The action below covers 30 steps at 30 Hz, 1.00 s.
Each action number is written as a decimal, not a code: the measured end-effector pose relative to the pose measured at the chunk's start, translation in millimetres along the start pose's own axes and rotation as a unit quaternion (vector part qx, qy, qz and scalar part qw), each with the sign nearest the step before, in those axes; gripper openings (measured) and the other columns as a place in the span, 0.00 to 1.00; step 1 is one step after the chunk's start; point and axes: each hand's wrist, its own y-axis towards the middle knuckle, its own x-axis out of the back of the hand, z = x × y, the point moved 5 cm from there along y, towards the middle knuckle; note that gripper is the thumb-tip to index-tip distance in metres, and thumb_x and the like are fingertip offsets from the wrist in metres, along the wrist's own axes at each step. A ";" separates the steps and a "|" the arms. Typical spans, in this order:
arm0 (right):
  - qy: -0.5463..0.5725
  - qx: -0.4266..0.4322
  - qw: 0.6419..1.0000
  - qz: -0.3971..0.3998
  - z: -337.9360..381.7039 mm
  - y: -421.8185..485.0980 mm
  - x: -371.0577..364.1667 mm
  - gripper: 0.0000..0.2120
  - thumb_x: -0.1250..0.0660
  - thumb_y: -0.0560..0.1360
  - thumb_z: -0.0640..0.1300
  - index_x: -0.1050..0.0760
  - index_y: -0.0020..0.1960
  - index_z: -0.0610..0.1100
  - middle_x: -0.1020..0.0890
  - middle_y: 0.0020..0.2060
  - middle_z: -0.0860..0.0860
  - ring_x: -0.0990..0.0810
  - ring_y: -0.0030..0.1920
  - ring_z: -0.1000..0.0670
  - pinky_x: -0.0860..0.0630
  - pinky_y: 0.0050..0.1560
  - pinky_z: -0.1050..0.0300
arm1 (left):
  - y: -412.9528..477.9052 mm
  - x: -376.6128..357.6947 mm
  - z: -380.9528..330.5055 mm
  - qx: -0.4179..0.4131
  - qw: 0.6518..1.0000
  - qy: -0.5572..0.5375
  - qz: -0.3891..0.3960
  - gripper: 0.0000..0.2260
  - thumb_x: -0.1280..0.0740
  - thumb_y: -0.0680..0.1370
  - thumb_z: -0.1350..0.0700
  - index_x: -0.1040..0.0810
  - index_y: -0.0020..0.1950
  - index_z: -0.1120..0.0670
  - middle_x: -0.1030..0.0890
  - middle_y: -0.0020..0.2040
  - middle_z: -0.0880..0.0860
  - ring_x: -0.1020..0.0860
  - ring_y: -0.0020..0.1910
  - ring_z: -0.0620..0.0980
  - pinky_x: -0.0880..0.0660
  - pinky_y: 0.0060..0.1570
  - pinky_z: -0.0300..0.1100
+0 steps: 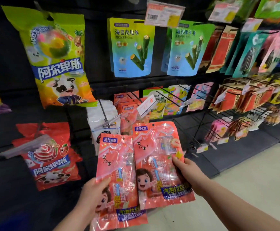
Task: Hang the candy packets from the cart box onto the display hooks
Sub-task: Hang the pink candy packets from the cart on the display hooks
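Note:
I hold two pink candy packets in front of a black hook display. My left hand grips the lower left edge of the left packet. The right packet overlaps it and sits slightly higher, with my right hand gripping its right edge. Just above the packets a display hook with a clear tag juts out over white packets. More of the same pink packets hang on a hook behind a white price tag. The cart box is out of view.
Large green lollipop bags and red lollipop bags hang at the left. Seaweed roll pouches hang above. Wire hooks with many snack packs fill the right side, above a pale floor.

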 end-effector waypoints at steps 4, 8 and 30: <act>-0.013 0.007 1.000 0.023 6.7 32.4 11.5 0.13 0.36 0.79 0.49 0.23 0.54 0.39 0.15 0.46 0.40 0.15 0.48 0.39 0.19 0.53 0.43 | -3.1 -13.5 -4.6 0.011 0.999 -0.016 -0.043 0.05 0.32 0.78 0.60 0.20 0.51 0.60 0.15 0.44 0.59 0.17 0.43 0.57 0.25 0.40 0.44; -0.019 0.031 0.998 0.057 18.4 58.2 13.9 0.11 0.36 0.78 0.49 0.22 0.51 0.42 0.14 0.46 0.43 0.16 0.47 0.44 0.21 0.57 0.44 | -0.5 -25.1 -6.1 0.036 0.995 -0.045 -0.078 0.06 0.31 0.77 0.60 0.19 0.52 0.61 0.14 0.44 0.62 0.16 0.45 0.62 0.21 0.49 0.54; -0.010 -0.011 0.994 0.112 26.0 105.2 10.9 0.14 0.36 0.78 0.52 0.23 0.52 0.41 0.15 0.48 0.39 0.16 0.50 0.37 0.21 0.56 0.38 | 0.2 -30.5 -8.1 0.043 0.988 -0.057 -0.135 0.10 0.30 0.76 0.57 0.20 0.55 0.60 0.14 0.46 0.61 0.16 0.47 0.62 0.23 0.55 0.60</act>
